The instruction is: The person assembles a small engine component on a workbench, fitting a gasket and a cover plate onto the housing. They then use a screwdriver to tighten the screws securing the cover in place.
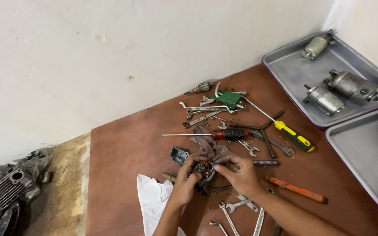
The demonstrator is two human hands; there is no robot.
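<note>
Centrally, both hands, left hand (184, 179) and right hand (237, 170), grasping one small dark metal part (203, 171); spanners (235, 205) and screwdrivers (292, 135) on brown worktop (127, 148).

Both hands, left hand (188, 177) and right hand (237, 171), grip a small dark part (204, 171) (tools (232, 131) scattered beyond).

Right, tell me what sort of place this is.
Likely a small motor repair workshop: wrenches and screwdrivers strewn on a board, starter motors in a tray, an engine block on the floor.
</note>
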